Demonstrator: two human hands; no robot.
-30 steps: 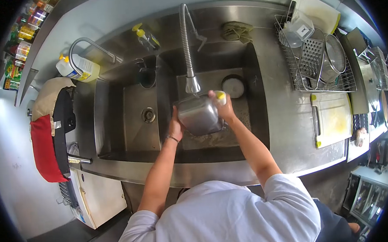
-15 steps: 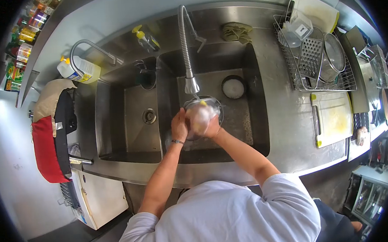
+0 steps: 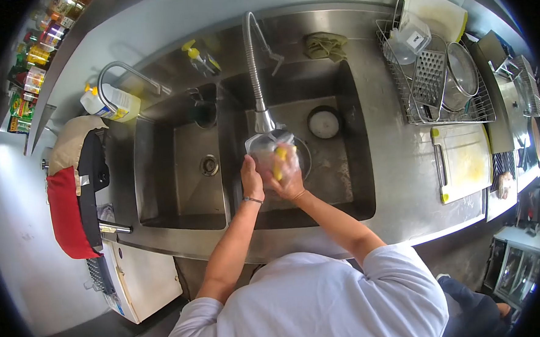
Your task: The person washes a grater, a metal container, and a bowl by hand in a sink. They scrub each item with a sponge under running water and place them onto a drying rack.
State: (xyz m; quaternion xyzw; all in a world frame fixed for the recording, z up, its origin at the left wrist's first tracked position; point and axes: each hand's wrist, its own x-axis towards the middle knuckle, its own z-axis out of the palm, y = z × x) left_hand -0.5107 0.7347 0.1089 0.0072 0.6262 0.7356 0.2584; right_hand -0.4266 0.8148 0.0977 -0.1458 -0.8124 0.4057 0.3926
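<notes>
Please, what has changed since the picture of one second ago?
The right hand, with the blurred yellow sponge, moved leftward and nearer the person, from the container's right edge to across it. Nothing was visibly released. The left hand stayed at its left side.

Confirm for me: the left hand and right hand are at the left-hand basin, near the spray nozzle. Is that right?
Wrong basin: the head view shows the left hand and right hand at the right-hand basin, near the spray nozzle.
</notes>
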